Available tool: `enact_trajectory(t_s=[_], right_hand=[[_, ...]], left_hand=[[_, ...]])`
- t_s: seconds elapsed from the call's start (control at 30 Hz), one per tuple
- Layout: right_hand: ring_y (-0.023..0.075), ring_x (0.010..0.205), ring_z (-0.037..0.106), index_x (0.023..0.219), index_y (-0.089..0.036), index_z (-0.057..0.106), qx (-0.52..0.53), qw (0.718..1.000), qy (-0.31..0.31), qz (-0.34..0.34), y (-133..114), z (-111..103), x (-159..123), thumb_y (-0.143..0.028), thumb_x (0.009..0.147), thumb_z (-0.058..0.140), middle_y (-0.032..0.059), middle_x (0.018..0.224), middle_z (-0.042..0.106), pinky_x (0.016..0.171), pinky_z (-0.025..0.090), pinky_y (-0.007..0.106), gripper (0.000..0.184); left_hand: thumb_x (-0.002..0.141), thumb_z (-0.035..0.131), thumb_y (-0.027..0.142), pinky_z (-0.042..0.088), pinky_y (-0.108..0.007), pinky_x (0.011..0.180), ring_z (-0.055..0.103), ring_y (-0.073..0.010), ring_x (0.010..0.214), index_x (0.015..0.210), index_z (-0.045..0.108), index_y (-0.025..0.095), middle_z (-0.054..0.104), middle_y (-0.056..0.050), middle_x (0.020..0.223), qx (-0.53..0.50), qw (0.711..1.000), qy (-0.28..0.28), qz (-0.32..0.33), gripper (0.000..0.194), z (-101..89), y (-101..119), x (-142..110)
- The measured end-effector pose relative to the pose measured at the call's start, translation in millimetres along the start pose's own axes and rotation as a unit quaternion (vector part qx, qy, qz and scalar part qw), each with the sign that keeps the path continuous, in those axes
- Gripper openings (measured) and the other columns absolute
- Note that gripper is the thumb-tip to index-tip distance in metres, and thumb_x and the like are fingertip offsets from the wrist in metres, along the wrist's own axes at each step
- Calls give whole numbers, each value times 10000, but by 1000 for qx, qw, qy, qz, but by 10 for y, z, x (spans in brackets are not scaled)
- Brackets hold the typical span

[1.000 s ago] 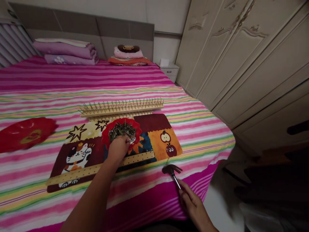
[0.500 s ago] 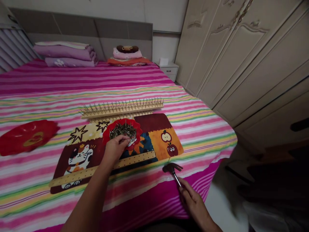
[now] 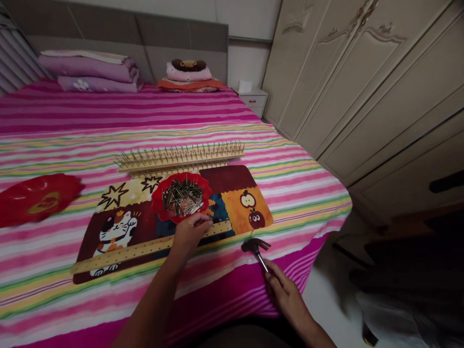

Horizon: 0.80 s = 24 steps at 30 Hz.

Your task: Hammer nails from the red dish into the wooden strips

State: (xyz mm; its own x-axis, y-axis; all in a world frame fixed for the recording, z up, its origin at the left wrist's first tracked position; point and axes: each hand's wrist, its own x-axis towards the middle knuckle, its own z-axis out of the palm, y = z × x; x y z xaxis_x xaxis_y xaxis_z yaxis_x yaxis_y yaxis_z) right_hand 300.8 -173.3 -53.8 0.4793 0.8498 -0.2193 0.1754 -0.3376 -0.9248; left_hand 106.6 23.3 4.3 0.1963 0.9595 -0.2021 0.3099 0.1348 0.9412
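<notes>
My left hand point(image 3: 191, 233) hovers over the right part of a pale wooden strip point(image 3: 137, 250) with rows of small holes. Its thumb and fingers are pinched together on what looks like a nail, mostly hidden by the fingertips. Just beyond it sits a red scalloped bowl point(image 3: 156, 205) of loose metal nails point(image 3: 181, 195). In my right hand point(image 3: 286, 292) is a claw hammer point(image 3: 256, 245), gripped by the handle, its head low over the bedspread to the right of the strip.
Under bowl and strip lies a patterned mat point(image 3: 250, 174). Behind it are wooden strips point(image 3: 181, 162) bristling with upright nails. A red plate point(image 3: 39, 198) rests at left on the striped bedspread point(image 3: 290, 193). Folded bedding point(image 3: 90, 70) is at the headboard; a wardrobe point(image 3: 362, 82) stands at right.
My left hand has come out of the bowl, toward me and to the right, over the wooden strip. The right hand keeps its hold on the hammer, almost unmoved.
</notes>
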Motion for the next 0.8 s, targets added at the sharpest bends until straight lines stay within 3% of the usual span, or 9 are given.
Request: enact_trajectory(t_s=[0.13, 0.27, 0.33, 0.43, 0.57, 0.73, 0.8], right_hand=[[238, 1055, 581, 1118, -216, 640, 4, 999, -32, 12, 26, -11, 0, -524, 756, 561, 50, 1083, 679, 926, 435, 332, 481], [236, 1032, 587, 1114, -215, 642, -3, 999, -32, 7, 45, -10, 0, -522, 756, 556, 47, 1063, 682, 902, 450, 321, 479], [228, 941, 614, 1102, -220, 651, 0, 1000, -26, 9, 49, -2, -8, -516, 745, 570, 40, 997, 694, 804, 491, 291, 471], [166, 631, 600, 1140, -219, 628, 29, 998, -30, 37, -13, 16, -35, -499, 757, 562, 12, 759, 680, 555, 475, 237, 479], [129, 520, 500, 1174, -224, 603, 37, 998, -40, 18, -359, 28, -61, -460, 776, 545, -16, 622, 596, 495, 413, 222, 467], [109, 458, 407, 1222, -239, 554, -9, 993, -82, -88, -1007, 89, 34, -395, 839, 475, -40, 545, 494, 450, 362, 211, 421], [109, 479, 429, 1244, -228, 529, -29, 984, -104, -139, -1179, 158, 116, -355, 863, 441, -29, 585, 524, 464, 374, 210, 411]], left_hand=[[587, 634, 375, 367, -192, 466, 492, -85, 496, 676, 637, 185, 574, 47, 527, 22, 1000, 3, 14, 210, 26, -45, 28], [611, 618, 354, 361, -195, 456, 493, -90, 491, 656, 638, 195, 578, 50, 529, 54, 998, 0, 43, 166, 18, -68, 24], [635, 598, 342, 374, -201, 483, 505, -96, 509, 656, 639, 207, 581, 53, 534, 88, 994, -4, 69, 143, 8, -73, 10], [677, 563, 324, 388, -210, 540, 526, -102, 559, 672, 642, 223, 606, 49, 588, 149, 982, -1, 120, 128, -2, -85, -12], [709, 538, 305, 390, -213, 582, 539, -107, 604, 688, 639, 226, 617, 38, 645, 189, 971, 0, 149, 130, 3, -96, -29], [720, 535, 298, 389, -215, 604, 547, -112, 623, 694, 636, 226, 616, 37, 657, 194, 970, -8, 145, 127, 8, -87, -33], [716, 543, 288, 385, -214, 600, 542, -111, 620, 687, 633, 225, 610, 36, 649, 200, 968, -3, 148, 114, 6, -88, -31]])
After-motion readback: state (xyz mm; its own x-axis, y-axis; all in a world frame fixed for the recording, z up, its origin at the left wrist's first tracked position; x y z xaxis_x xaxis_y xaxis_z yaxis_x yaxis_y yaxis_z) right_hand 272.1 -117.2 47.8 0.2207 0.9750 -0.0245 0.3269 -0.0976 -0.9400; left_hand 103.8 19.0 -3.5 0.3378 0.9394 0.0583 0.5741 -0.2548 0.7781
